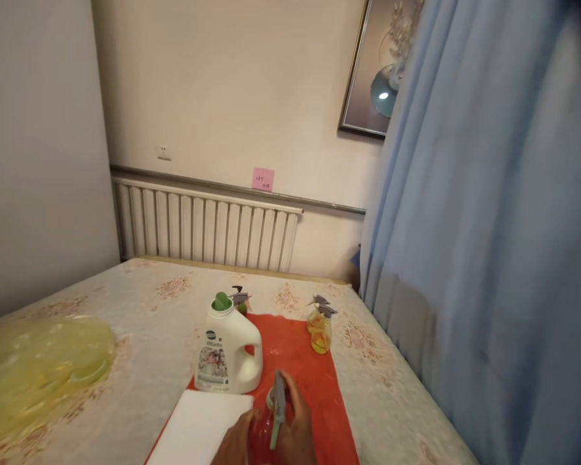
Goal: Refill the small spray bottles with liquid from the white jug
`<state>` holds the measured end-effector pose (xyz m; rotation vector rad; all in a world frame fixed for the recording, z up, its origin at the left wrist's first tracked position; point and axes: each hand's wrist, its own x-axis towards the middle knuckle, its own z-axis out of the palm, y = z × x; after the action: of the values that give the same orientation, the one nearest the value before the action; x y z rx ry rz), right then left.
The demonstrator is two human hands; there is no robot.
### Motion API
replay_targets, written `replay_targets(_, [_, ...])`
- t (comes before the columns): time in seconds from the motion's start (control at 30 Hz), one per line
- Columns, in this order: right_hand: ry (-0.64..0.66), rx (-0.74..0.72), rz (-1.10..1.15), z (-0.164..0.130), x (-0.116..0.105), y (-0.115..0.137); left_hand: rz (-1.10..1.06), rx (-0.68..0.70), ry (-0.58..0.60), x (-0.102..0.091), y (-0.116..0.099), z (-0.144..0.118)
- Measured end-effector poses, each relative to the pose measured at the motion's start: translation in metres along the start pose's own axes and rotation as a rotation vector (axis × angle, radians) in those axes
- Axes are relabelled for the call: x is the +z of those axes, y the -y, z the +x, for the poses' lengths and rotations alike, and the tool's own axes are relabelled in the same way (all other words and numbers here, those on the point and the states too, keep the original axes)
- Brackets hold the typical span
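Observation:
A see-through spray bottle (260, 438) with a grey trigger head stands between my hands at the bottom of the view, its body looking reddish over the red mat. My left hand (236, 440) is closed on the bottle's left side. Around the right side and up by the trigger head, my right hand (300, 423) is wrapped, its fingers partly hidden. Just beyond is a large white detergent jug (228, 352) with a green cap and a side handle. A white board or block (201, 423) lies left of my hands.
A red mat (314, 387) lies on a flowered cloth (145, 355). At its far right stand spray bottles with yellow contents (321, 332); another grey spray head (241, 297) shows behind the jug. A yellow see-through bag (43, 368) lies left. A blue curtain (465, 226) hangs right.

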<state>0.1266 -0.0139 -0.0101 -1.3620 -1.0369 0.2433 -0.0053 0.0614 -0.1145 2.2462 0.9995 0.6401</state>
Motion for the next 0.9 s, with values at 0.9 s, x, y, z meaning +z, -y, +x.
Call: replay_targets(0.9, [-0.079, 0.171, 0.282, 0.059, -0.054, 0.028, 0.046, -0.027, 0.036, -0.007, -0.013, -0.002])
